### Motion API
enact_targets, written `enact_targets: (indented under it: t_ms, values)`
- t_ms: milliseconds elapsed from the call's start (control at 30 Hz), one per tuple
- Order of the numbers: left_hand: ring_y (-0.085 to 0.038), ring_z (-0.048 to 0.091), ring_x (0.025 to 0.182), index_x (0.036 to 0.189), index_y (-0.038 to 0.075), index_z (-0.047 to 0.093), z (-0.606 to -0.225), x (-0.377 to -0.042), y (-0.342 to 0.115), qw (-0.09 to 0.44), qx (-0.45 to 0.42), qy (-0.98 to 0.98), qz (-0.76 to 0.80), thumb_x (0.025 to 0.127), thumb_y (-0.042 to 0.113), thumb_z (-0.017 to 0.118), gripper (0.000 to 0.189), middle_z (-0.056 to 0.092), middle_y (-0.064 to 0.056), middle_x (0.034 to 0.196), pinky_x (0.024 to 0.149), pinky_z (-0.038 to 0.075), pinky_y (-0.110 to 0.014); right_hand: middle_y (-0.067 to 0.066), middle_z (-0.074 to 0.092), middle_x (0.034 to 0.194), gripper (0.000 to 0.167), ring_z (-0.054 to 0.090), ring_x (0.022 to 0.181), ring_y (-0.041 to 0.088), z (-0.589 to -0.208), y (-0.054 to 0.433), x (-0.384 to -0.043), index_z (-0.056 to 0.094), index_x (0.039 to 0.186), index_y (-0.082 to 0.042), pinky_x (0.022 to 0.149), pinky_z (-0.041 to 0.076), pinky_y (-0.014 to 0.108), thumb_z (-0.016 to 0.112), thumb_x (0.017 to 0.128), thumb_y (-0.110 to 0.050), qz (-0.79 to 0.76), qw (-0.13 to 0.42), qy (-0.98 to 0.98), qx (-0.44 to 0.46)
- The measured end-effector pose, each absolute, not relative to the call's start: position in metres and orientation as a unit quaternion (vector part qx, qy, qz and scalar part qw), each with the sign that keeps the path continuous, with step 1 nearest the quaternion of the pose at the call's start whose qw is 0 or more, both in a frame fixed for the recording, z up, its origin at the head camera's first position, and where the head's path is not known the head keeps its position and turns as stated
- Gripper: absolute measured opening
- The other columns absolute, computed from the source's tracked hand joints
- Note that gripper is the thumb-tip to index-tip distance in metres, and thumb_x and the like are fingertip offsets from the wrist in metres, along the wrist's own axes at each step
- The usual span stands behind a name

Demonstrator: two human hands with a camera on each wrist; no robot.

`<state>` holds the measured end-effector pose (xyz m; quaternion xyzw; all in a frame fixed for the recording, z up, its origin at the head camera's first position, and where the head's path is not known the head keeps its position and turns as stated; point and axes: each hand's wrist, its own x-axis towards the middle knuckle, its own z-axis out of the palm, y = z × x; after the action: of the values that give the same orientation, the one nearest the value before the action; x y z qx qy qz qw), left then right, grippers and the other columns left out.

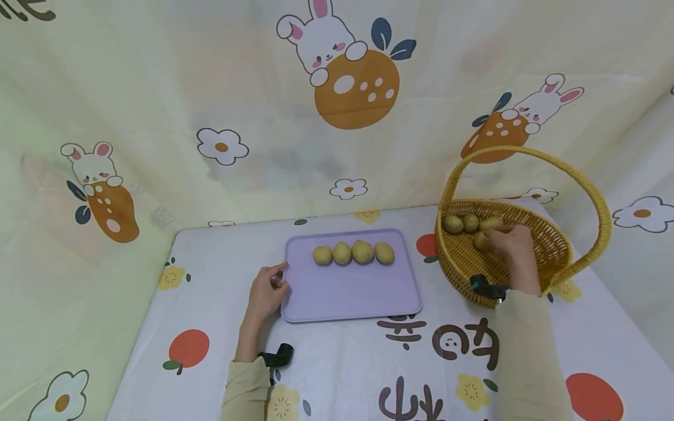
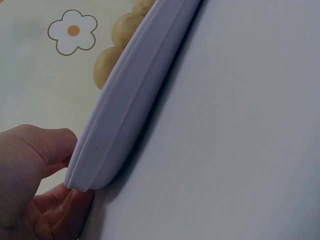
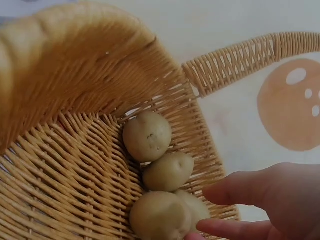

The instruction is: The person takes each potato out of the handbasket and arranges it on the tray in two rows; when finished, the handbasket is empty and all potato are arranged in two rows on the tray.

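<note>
My left hand [image 1: 267, 290] is at the left edge of a shallow lilac tray [image 1: 347, 298]. In the left wrist view, its thumb lies over the rim and other fingers are low by the corner, holding the edge. A row of several potatoes [image 1: 362, 251] sits on the tray's far half. My right hand [image 1: 513, 242] reaches into a wicker basket [image 1: 468, 275], where several potatoes [image 3: 147, 136] lie by the wall. In the right wrist view its fingers are extended and spread, a fingertip touching the nearest potato [image 3: 160, 215].
The basket's tall arched handle [image 1: 592, 193] rises above the right forearm. A patterned cloth [image 1: 326, 356] covers the table, and a printed curtain [image 1: 253, 88] hangs behind it. Both wrists wear small black cameras [image 1: 281, 355].
</note>
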<state>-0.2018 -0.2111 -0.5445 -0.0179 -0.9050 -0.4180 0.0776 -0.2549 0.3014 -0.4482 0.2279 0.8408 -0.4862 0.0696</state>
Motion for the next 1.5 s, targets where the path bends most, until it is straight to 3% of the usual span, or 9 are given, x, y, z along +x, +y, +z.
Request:
enact_targets:
  t_ms: [133,200,333,400,567,833,1200,1367,1500]
  values:
    - [-0.023,0.059,0.078,0.129,0.002,0.064,-0.545,-0.202,-0.211,0.078,-0.018,-0.905,-0.418,0.081,0.0,0.064,0.049,0.059,-0.017,0.102,0.07,0.047,-0.033,-0.004,0.052,0.071,0.021,0.05,0.06,0.011,-0.451,0.309,-0.257,0.061,0.078,-0.007,0.061,0.049,0.032,0.059,0.092,-0.022,-0.506,0.083,0.829,0.223]
    - [-0.023,0.059,0.078,0.129,0.002,0.064,-0.545,-0.203,-0.211,0.078,-0.017,-0.906,-0.416,0.081,0.0,0.064,0.049,0.059,-0.017,0.102,0.07,0.047,-0.034,-0.006,0.052,0.068,0.02,0.051,0.063,0.013,-0.451,0.311,-0.258,0.064,0.079,-0.005,0.061,0.05,0.032,0.06,0.092,-0.021,-0.51,0.092,0.825,0.224]
    - [-0.023,0.059,0.077,0.129,0.002,0.064,-0.545,-0.203,-0.212,0.08,-0.017,-0.907,-0.414,0.08,0.0,0.065,0.049,0.059,-0.017,0.101,0.07,0.047,-0.033,0.011,0.055,0.108,0.046,0.053,0.09,0.022,-0.454,0.311,-0.259,0.056,0.126,0.01,0.08,0.054,0.037,0.059,0.094,-0.022,-0.505,0.106,0.824,0.234]
    - [-0.023,0.059,0.077,0.129,0.002,0.064,-0.545,-0.203,-0.212,0.081,-0.018,-0.906,-0.415,0.08,0.0,0.065,0.049,0.059,-0.017,0.101,0.07,0.047,-0.033,0.019,0.048,0.122,0.056,0.051,0.098,0.027,-0.456,0.311,-0.26,0.046,0.136,0.012,0.086,0.052,0.041,0.058,0.094,-0.023,-0.497,0.112,0.827,0.238]
    - [-0.022,0.059,0.077,0.128,0.001,0.064,-0.546,-0.203,-0.211,0.085,-0.021,-0.904,-0.418,0.079,0.0,0.064,0.049,0.06,-0.017,0.101,0.07,0.047,-0.033,0.022,0.047,0.126,0.045,0.053,0.1,0.03,-0.457,0.312,-0.261,0.052,0.124,0.01,0.079,0.054,0.038,0.06,0.093,-0.022,-0.495,0.111,0.828,0.237]
    - [-0.021,0.06,0.075,0.126,0.0,0.065,-0.545,-0.203,-0.211,0.096,-0.03,-0.905,-0.414,0.079,-0.002,0.064,0.048,0.06,-0.017,0.099,0.069,0.047,-0.032,0.018,0.046,0.125,0.039,0.056,0.084,0.018,-0.457,0.313,-0.263,0.055,0.12,0.008,0.069,0.055,0.029,0.063,0.092,-0.017,-0.517,0.109,0.816,0.235]
    - [-0.021,0.06,0.075,0.127,0.0,0.065,-0.545,-0.203,-0.212,0.09,-0.024,-0.905,-0.416,0.079,-0.002,0.064,0.048,0.06,-0.017,0.1,0.069,0.047,-0.032,-0.002,0.056,0.092,0.03,0.06,0.071,0.01,-0.447,0.305,-0.256,0.063,0.107,0.002,0.069,0.056,0.03,0.067,0.09,-0.023,-0.543,0.101,0.802,0.228]
    - [-0.02,0.059,0.075,0.128,0.001,0.064,-0.546,-0.204,-0.211,0.082,-0.016,-0.904,-0.418,0.08,0.0,0.064,0.049,0.06,-0.016,0.101,0.069,0.046,-0.031,-0.008,0.06,0.081,0.009,0.063,0.068,0.009,-0.438,0.299,-0.25,0.07,0.086,-0.017,0.068,0.056,0.028,0.069,0.09,-0.024,-0.58,0.094,0.779,0.22]
    - [-0.02,0.058,0.075,0.128,0.002,0.064,-0.545,-0.204,-0.211,0.08,-0.015,-0.905,-0.418,0.08,0.0,0.064,0.049,0.06,-0.016,0.101,0.07,0.045,-0.032,-0.011,0.063,0.076,0.019,0.065,0.067,0.007,-0.432,0.29,-0.246,0.068,0.073,-0.03,0.066,0.056,0.026,0.07,0.091,-0.024,-0.608,0.092,0.763,0.198]
